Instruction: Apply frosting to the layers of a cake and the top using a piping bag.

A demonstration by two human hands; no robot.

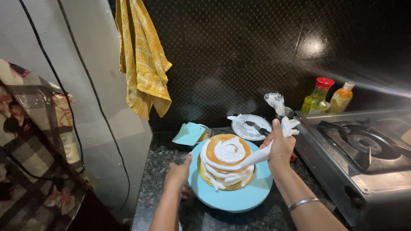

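Note:
A round golden cake [227, 164] with white cream piped on its top and side sits on a light blue turntable [233, 199]. My right hand [280, 147] grips a white piping bag [261, 156] whose tip touches the cake's right edge. At the left rim of the turntable rests my left hand [180, 171], fingers touching it.
A steel plate with a cream-smeared spatula [250, 126] lies behind the cake, beside a teal scraper [188, 133] and a steel cup [284, 112]. A gas stove [364, 149] stands at right, two bottles [317, 96] behind it. A yellow towel [141, 60] hangs above.

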